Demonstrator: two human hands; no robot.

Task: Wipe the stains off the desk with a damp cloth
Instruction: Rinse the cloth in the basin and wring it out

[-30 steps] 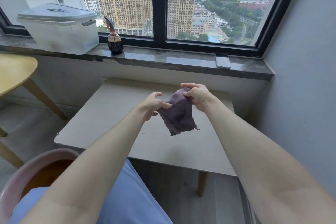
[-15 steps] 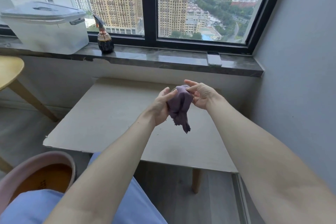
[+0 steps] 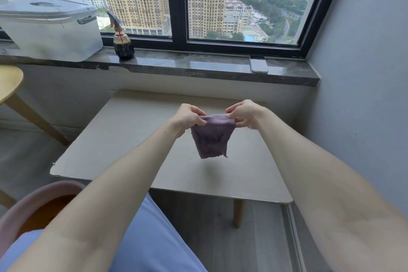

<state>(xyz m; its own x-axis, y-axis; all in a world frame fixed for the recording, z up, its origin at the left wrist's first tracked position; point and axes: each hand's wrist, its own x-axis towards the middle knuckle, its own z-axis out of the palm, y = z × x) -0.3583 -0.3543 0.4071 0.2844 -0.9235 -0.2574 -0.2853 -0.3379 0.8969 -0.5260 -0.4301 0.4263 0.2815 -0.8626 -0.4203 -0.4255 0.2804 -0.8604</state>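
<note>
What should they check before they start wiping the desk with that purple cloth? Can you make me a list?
1. Cloth held firmly: the left hand and the right hand each pinch a top corner of the cloth. Ok.
2. Cloth opened out: it hangs spread between the hands, not balled up. Ok.
3. Cloth on the desk: it hangs in the air above the top, with its shadow below. Not ok.
4. Cloth damp: the picture does not show wetness. Cannot tell.
5. Stains found: no clear stain shows on the pale top. Cannot tell.
6. Phone away from water: it lies on the windowsill, off the desk. Ok.
</note>
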